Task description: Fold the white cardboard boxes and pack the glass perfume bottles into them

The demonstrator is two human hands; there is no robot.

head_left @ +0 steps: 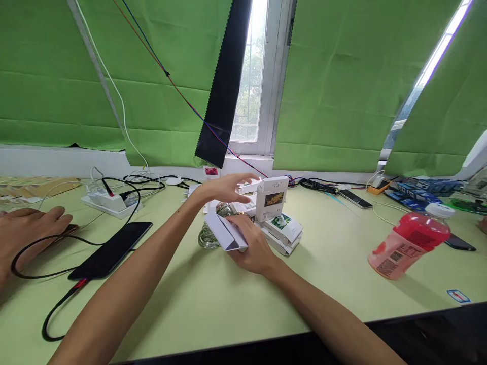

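Observation:
My right hand (251, 248) grips a small white cardboard box (225, 232), tilted above the table, its end turned towards me. Its printed side, if any, is out of sight. My left hand (228, 188) reaches over the pile with its fingers stretched and apart, and nothing shows in it. Just right of it stands an upright white box (271, 197) with a yellow flower picture. Beneath that lie several flat white boxes, the top box (284, 228) bearing a white flower picture. Clear glass-like items (207, 238) sit partly hidden behind the held box.
A black phone (112, 251) with a charging cable lies at left, beside another person's hand (34, 230). Behind it is a white power strip (114, 203). A pink drink bottle (413, 241) stands at right. Cables (319, 185) and another phone (354, 198) lie along the back.

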